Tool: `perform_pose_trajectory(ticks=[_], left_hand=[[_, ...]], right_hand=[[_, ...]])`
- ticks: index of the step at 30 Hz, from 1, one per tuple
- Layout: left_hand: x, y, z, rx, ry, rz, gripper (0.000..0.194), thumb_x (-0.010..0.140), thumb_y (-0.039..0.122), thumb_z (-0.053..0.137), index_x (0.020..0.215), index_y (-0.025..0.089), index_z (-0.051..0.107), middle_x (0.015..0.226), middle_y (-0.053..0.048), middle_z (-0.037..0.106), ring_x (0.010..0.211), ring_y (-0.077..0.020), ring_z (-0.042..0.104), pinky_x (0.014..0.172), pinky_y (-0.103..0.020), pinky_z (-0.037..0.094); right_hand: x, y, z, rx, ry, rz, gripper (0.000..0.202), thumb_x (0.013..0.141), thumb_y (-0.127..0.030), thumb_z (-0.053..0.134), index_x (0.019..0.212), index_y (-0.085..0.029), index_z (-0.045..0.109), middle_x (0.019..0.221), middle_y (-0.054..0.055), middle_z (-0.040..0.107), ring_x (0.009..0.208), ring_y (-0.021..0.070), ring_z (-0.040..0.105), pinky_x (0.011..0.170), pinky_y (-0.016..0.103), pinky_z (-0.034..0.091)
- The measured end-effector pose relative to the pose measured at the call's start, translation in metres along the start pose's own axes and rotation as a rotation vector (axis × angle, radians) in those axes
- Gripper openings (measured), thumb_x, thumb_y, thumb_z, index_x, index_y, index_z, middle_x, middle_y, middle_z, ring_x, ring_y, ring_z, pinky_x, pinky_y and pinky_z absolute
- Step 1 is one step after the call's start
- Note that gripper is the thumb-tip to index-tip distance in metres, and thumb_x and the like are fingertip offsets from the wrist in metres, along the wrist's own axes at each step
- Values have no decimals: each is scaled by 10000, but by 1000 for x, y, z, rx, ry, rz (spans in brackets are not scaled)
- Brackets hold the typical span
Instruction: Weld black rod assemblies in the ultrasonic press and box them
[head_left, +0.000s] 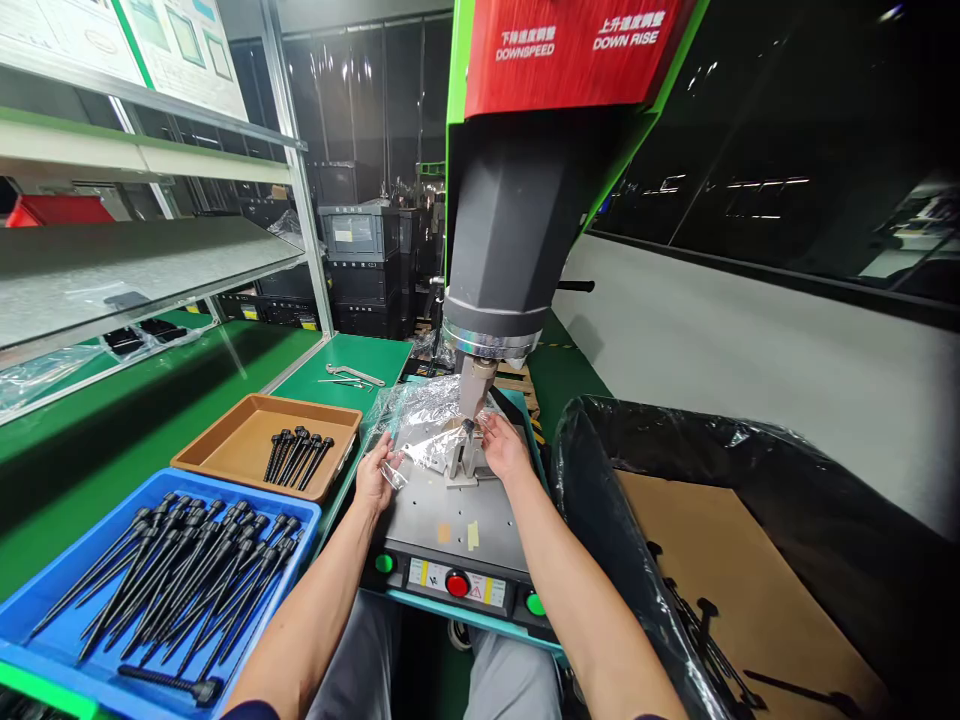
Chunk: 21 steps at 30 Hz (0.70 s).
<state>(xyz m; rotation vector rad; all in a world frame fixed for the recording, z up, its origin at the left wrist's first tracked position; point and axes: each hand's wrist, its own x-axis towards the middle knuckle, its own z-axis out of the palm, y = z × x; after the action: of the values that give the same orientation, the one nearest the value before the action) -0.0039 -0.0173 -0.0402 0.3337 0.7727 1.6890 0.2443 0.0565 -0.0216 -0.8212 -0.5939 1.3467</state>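
A crumpled clear plastic bag (427, 425) is spread over the back of the grey metal work plate (424, 515). My left hand (376, 474) grips its left edge, thumb and fingers closed. Beside the metal fixture (466, 468), my right hand (505, 447) has its fingers curled at the bag's right side; the horn partly hides this edge. Directly above the fixture is the press machine's metal horn (475, 385). A small black part (469, 426) shows at the fixture's top, between my hands.
To the left, a blue tray (300, 510) and a brown tray (225, 440) hold several black rods with thick heads. A wrench (356, 375) lies behind them. At right stands a black-lined bin (600, 470) with cardboard and rods. Buttons, one a red button (457, 583), line the machine's front.
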Motion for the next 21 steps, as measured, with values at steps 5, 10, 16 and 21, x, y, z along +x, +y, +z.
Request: perform_pose_trajectory(ticks=[5,10,16,21], left_hand=[[1,-4,-5,26,1,17,142,730,173,739,701,136,606,1015,-97,697,967,-196,669,870,-367,556],[1,-7,-11,48,73,-51,128,766,235,706,755,135,626,975,-107,695,895,-197,681,815,-354,569],[-2,-7,-17,129,208,-109,147,803,281,669,783,143,625,780,-63,654,684,-144,642,716,-296,565],[-10,-6,-27,251,319,-14,83,744,183,702,784,160,633,823,-49,654,768,-150,647,825,-314,537]], right_hand=[[-5,2,-5,-52,-13,49,266,701,-456,709,839,-231,670,956,68,715,945,271,643,634,333,522],[-8,3,-10,-105,-18,119,336,764,-559,630,821,-230,672,897,75,704,882,264,645,646,348,529],[-19,9,-16,-158,42,213,515,796,-703,534,803,-205,664,872,133,679,891,280,656,746,396,548],[-53,11,-32,-228,154,155,502,759,-713,585,780,-216,649,919,150,687,949,293,649,804,426,538]])
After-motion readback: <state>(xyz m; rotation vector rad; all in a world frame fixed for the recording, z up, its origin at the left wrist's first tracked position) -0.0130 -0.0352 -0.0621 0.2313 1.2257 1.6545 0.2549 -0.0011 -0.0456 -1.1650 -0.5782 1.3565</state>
